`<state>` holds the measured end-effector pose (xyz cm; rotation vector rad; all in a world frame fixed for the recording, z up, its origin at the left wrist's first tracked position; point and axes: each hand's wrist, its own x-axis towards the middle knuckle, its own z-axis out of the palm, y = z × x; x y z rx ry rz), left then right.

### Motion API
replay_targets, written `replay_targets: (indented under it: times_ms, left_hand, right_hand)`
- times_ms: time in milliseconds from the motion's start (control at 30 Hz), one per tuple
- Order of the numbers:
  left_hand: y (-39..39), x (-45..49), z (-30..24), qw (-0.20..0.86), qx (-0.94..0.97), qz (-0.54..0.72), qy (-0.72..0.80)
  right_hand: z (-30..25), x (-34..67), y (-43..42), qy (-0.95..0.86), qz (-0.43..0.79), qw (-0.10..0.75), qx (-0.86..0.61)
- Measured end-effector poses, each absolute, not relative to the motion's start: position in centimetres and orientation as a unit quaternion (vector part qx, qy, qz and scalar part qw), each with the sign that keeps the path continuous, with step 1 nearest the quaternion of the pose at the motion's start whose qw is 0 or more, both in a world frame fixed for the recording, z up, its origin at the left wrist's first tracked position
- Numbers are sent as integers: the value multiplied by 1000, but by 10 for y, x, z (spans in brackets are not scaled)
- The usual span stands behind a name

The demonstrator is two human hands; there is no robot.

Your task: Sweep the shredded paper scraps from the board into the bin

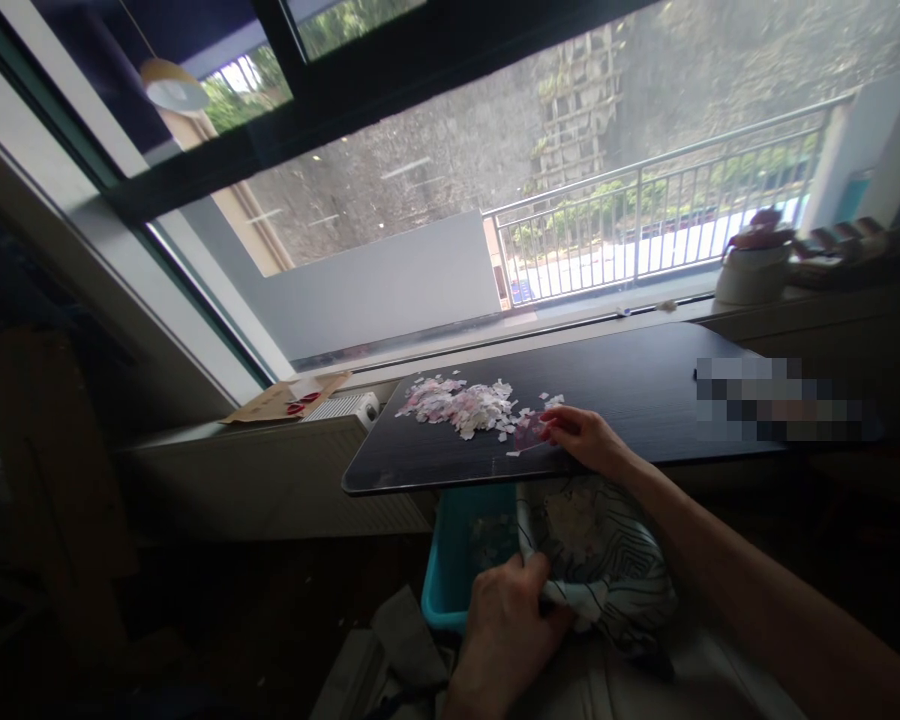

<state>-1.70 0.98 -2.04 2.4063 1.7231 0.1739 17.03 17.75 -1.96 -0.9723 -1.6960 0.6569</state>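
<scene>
A pile of small torn paper scraps (461,403), white and pale pink, lies on the dark tabletop (615,375). At its right end my right hand (581,435) is closed on a thin pinkish see-through piece (528,434), held low against the table. Loose scraps lie around the fingertips. Below the table edge, my left hand (506,610) grips the rim of a white cloth bag with dark stripes (622,555). Its mouth is spread wide, and pale scraps show inside it.
A turquoise bin (441,575) stands under the table, left of the bag. Past the table's left end are a radiator (349,408) and brown cardboard (281,400) with red-handled scissors (302,403). A pale container (754,270) stands on the window sill. The table's right end is blurred out.
</scene>
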Motion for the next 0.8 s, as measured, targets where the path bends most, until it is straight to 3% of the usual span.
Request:
replay_targets:
  times_ms: [367,800]
  left_hand:
    - [11,-18,-22,94,808,67,578]
    - [10,-18,-21,88,808,56,580]
  right_hand:
    - [-5,163,176,-703,197,498,-469]
    - [-11,155,181,-714,211,494,-449]
